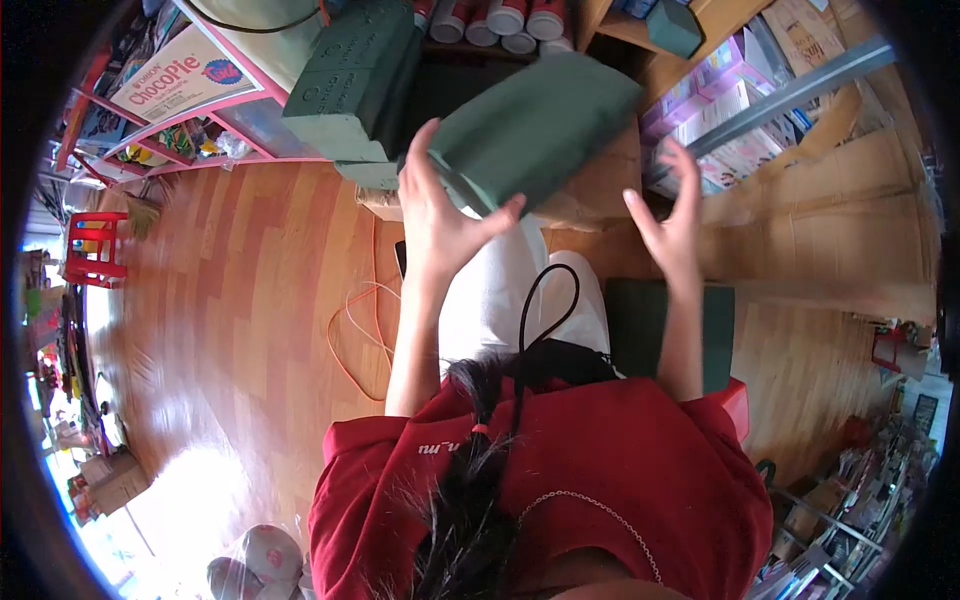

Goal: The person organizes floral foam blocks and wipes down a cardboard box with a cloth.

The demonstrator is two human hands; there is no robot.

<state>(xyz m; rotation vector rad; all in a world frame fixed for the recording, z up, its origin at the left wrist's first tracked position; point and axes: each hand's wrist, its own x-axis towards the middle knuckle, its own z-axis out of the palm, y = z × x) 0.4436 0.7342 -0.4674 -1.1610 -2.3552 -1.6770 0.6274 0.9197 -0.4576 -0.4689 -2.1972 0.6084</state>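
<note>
Slanting in the air just beyond the knees, a green block (540, 120) is held at its near left end by the left hand (440, 215), its thumb along the lower edge and fingers up the side. The right hand (672, 215) is clear of it to the right, forearm raised, thumb and fingers spread wide around nothing. Left of the block, stacked green blocks (350, 65) bear stamped lettering too faint to read. Further left, a carton (185, 78) reads "Orion ChocoPie". White letters on the red shirt (620, 450) are partly hidden by hair.
</note>
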